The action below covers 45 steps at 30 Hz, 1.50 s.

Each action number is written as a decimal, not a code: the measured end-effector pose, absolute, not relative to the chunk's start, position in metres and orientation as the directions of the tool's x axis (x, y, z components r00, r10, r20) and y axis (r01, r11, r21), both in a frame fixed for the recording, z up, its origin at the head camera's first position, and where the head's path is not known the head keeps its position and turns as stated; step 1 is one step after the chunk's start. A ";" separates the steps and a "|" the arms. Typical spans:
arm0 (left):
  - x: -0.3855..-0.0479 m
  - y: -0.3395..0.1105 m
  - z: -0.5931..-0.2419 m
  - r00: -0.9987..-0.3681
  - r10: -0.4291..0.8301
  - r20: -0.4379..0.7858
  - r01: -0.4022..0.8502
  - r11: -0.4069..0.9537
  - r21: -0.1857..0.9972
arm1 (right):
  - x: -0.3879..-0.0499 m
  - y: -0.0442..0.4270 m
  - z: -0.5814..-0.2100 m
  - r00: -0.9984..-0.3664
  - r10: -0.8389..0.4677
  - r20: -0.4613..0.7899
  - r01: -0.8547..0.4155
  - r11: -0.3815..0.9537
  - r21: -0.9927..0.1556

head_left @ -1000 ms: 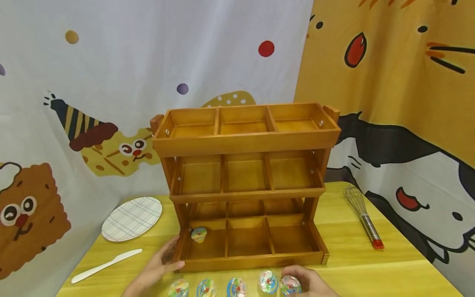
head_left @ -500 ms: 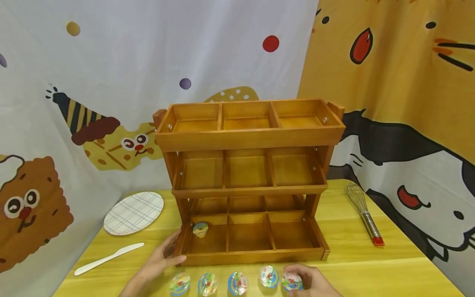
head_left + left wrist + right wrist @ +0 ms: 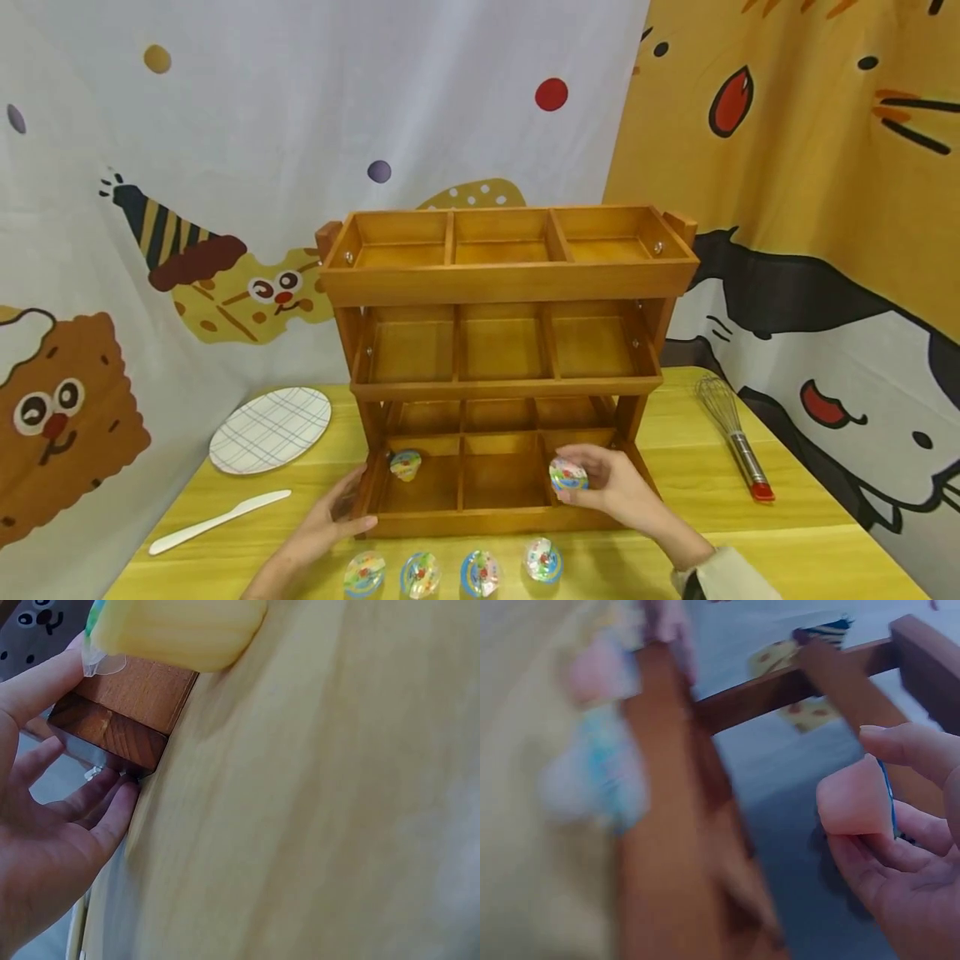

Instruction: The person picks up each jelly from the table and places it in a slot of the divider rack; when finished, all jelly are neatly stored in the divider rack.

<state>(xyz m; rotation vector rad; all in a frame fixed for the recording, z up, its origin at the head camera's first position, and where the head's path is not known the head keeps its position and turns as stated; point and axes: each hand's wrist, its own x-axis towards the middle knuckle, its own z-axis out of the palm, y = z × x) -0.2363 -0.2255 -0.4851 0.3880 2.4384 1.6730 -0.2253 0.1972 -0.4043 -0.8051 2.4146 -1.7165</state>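
While the jelly cup (image 3: pixel 567 475) sits pinched between the right hand (image 3: pixel 613 490)'s fingers and thumb, it lines up with the lowest tray (image 3: pixel 495 522)'s rightmost compartment (image 3: pixel 572 437), height unclear; the left hand (image 3: pixel 326 518), well apart, grips the wooden rack (image 3: pixel 510 284)'s left front corner.

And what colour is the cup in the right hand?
The cup has a pink body, clearest in the right wrist view.

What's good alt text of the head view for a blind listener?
A right hand holds a lidded jelly cup at the right of the bottom tray of a tiered wooden rack; the left hand grips its left corner. One cup sits in the left compartment, four more line the table in front.
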 end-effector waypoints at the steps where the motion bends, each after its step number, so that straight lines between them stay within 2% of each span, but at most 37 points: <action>1: -0.237 -0.226 -0.485 -0.955 0.295 0.015 0.119 0.339 0.933 | -0.232 0.188 -0.398 -0.860 -0.451 0.239 -0.376 0.245 -0.894; 7: -0.239 -0.228 -0.481 -0.955 0.294 0.033 0.132 0.326 0.936 | -0.271 0.118 -0.382 -0.852 -0.482 0.203 -0.380 0.304 -0.874; 13: -0.241 -0.227 -0.477 -0.957 0.287 0.049 0.146 0.328 0.933 | -0.288 0.051 -0.403 -0.855 -0.506 0.116 -0.376 0.451 -0.809; 18: -0.241 -0.224 -0.476 -0.947 0.317 0.056 0.161 0.317 0.935 | -0.287 0.021 -0.423 -0.852 -0.523 0.015 -0.356 0.559 -0.749; 24: -0.240 -0.222 -0.478 -0.951 0.304 0.057 0.157 0.314 0.936 | -0.285 0.005 -0.432 -0.847 -0.528 -0.062 -0.352 0.644 -0.679; 32: -0.237 -0.222 -0.480 -0.951 0.305 0.052 0.144 0.290 0.946 | -0.281 0.000 -0.432 -0.855 -0.513 -0.073 -0.383 0.722 -0.576; 45: -0.235 -0.224 -0.486 -0.956 0.289 0.058 0.143 0.282 0.949 | -0.277 0.000 -0.432 -0.838 -0.541 -0.071 -0.405 0.704 -0.583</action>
